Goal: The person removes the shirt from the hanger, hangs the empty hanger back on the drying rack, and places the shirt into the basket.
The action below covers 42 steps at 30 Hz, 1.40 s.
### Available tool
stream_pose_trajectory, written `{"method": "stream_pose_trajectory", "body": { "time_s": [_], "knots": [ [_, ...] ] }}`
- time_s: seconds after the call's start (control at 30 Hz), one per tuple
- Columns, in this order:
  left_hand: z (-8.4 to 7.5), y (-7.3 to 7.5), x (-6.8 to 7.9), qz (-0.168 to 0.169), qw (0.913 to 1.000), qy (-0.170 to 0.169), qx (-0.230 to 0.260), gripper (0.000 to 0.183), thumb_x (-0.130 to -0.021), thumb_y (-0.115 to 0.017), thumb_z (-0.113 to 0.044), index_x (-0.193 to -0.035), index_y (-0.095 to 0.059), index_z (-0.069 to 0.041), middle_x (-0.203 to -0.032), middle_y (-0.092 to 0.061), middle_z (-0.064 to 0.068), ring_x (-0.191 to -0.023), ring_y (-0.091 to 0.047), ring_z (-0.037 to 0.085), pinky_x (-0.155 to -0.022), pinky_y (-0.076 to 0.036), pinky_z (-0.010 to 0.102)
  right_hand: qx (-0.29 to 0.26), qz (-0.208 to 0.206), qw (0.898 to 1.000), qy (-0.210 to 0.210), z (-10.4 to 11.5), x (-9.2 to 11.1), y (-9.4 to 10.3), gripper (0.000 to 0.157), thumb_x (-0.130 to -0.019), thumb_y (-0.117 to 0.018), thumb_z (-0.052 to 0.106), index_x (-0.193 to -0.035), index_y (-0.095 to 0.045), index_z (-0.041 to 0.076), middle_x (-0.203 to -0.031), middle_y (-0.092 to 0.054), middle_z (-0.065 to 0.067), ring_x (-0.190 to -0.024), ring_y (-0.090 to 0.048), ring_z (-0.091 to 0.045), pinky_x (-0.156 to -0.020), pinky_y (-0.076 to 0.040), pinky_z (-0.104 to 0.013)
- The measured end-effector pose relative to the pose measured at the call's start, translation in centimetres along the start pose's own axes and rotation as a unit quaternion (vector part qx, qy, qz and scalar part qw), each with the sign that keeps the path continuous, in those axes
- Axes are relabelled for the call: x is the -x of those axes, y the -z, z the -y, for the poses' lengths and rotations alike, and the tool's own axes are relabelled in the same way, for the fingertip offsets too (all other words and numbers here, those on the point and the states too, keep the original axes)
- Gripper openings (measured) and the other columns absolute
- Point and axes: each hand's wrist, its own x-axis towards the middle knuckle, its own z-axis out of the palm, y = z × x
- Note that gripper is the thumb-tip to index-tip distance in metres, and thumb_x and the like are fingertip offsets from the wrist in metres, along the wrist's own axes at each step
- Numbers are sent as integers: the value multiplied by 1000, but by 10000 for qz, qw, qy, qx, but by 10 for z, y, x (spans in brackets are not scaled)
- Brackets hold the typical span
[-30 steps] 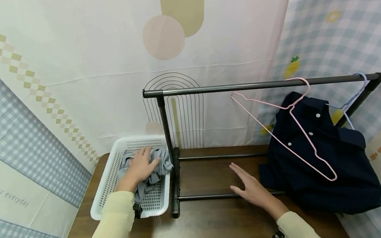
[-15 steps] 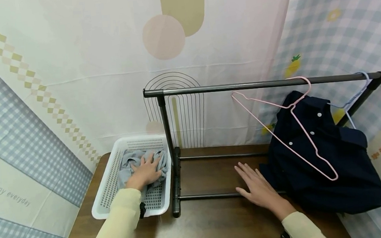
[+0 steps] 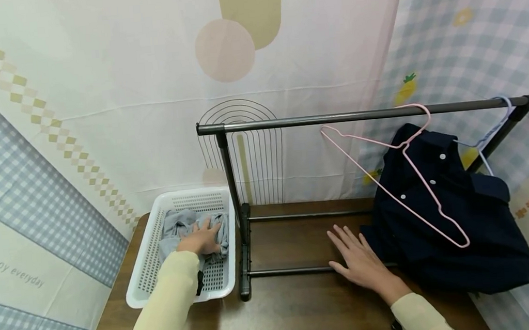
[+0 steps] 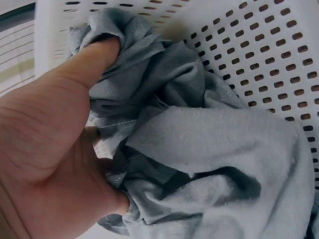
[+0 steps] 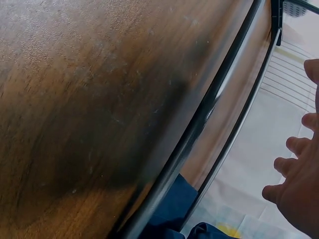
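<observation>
A crumpled grey garment (image 3: 180, 224) with a stitched seam lies in the white plastic basket (image 3: 144, 267) on the left. My left hand (image 3: 200, 239) reaches into the basket and grips this cloth. In the left wrist view, the thumb of the left hand (image 4: 55, 134) is tucked under a fold and the fingertips sink into the fabric (image 4: 224, 139). Over the lower bars of the black clothes rack (image 3: 308, 121) hovers my right hand (image 3: 360, 261), its fingers spread and holding nothing. The right wrist view catches this right hand (image 5: 301, 164) at its edge.
A bare pink hanger (image 3: 378, 184) hangs from the rack's top bar. To its right, a navy garment with white buttons (image 3: 452, 238) hangs on a blue hanger (image 3: 482, 142). The rack and basket stand on a brown wooden table (image 3: 295, 313), with patterned curtains (image 3: 154, 65) behind.
My left hand has moved slightly right and deeper into the grey garment, its fingers now digging into the cloth. My right hand has shifted a little to the right.
</observation>
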Motion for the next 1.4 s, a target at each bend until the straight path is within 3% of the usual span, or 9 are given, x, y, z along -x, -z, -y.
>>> {"method": "stream_pose_trajectory", "body": {
  "time_s": [0.37, 0.67, 0.77, 0.87, 0.97, 1.1, 1.2, 1.27, 1.4],
  "knots": [
    [-8, -11, -6, 91, 9989, 245, -387, 78, -94, -74, -25, -162, -35, -21, -173, -10, 18, -154, 0, 59, -111, -14, 86, 40, 101, 9998, -166, 1, 1, -12, 86, -95, -70, 49, -164, -30, 17, -171, -25, -14, -154, -29, -43, -116, -28, -74],
    [-18, -12, -7, 377, 9980, 409, -293, 71, -101, -50, -7, -165, -25, -20, -173, -1, 20, -153, 7, 59, -115, -6, 83, -174, 279, 9989, -339, 4, 6, -16, 85, -97, -69, 49, -164, -29, 18, -170, -26, -15, -155, -28, -43, -116, -27, -74],
    [-18, -12, -9, 290, 9984, 413, -235, 73, -99, -54, -7, -165, -26, -21, -173, -2, 19, -153, 6, 59, -114, -7, 84, -233, 308, 9988, -303, 6, 5, -13, 85, -97, -69, 49, -165, -29, 18, -171, -25, -14, -154, -28, -43, -116, -27, -74],
    [-13, -11, -9, 65, 9995, 298, -91, 77, -96, -63, -11, -165, -29, -22, -174, -4, 18, -154, 3, 58, -111, -9, 86, -282, 323, 9988, -251, 9, 4, -9, 85, -97, -69, 48, -165, -28, 18, -171, -24, -14, -154, -28, -43, -116, -27, -74],
    [-7, -4, -7, -369, 9993, 11, -68, 80, -92, -71, -19, -163, -33, -18, -173, -11, 19, -153, -12, 58, -110, -20, 85, -255, 323, 9989, -227, 10, 3, -6, 85, -97, -69, 47, -165, -28, 17, -171, -23, -13, -154, -29, -43, -116, -27, -74],
    [5, 19, 1, -1517, 9878, -251, -264, 71, -93, -74, -26, -155, -45, -8, -165, -31, 23, -143, -38, 54, -109, -39, 71, -285, 287, 9989, -233, 11, 4, -2, 84, -97, -70, 46, -164, -30, 16, -171, -24, -15, -154, -29, -44, -116, -27, -74],
    [19, 39, 11, -2074, 9779, -65, -251, 68, -94, -73, -28, -151, -48, -2, -158, -39, 28, -139, -41, 56, -110, -39, 69, -354, 252, 9988, -243, 10, 4, 0, 83, -97, -71, 44, -163, -32, 15, -170, -26, -16, -153, -30, -44, -116, -27, -74],
    [29, 46, 18, -1929, 9811, 128, -68, 73, -94, -73, -31, -153, -44, -1, -157, -37, 32, -141, -36, 59, -111, -36, 72, -355, 233, 9988, -228, 10, 5, 1, 82, -97, -71, 44, -163, -32, 14, -169, -27, -16, -153, -31, -44, -116, -27, -74],
    [44, 48, 29, -876, 9952, 214, 371, 86, -95, -74, -34, -159, -31, 3, -158, -34, 37, -143, -35, 58, -112, -37, 69, -371, 238, 9988, -220, 8, 5, 2, 82, -97, -71, 44, -163, -33, 14, -169, -28, -17, -153, -31, -44, -116, -27, -74]
  ]
}}
